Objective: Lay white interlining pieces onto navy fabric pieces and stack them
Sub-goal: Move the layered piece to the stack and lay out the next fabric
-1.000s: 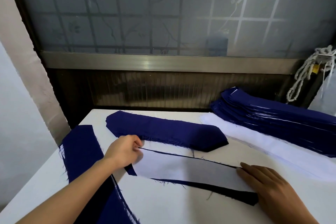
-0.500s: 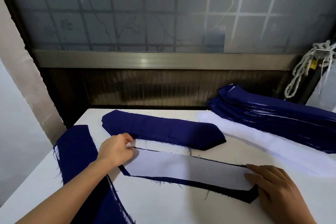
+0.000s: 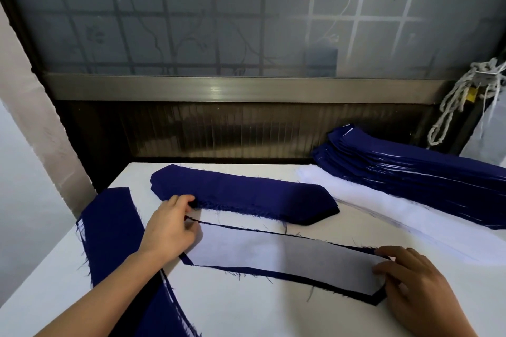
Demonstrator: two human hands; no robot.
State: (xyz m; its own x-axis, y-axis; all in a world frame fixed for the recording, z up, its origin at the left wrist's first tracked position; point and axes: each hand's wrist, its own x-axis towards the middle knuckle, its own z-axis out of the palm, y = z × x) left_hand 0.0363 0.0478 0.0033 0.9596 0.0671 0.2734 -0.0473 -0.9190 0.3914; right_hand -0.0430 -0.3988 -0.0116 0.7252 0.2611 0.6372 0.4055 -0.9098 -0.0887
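Right hand (image 3: 416,287), fingers flat, is pinning white interlining (image 3: 287,257) square on navy piece (image 3: 376,300); left hand (image 3: 169,232) is curling at opposite end, grip unclear.

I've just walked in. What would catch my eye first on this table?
First, the white interlining piece lying on a navy piece mid-table, framed by its dark edge. The left hand pinches their left end and the right hand presses flat on the right end. Then the tall stack of navy pieces at the far right, with white edges showing between layers, and a lower navy stack just behind the hands.
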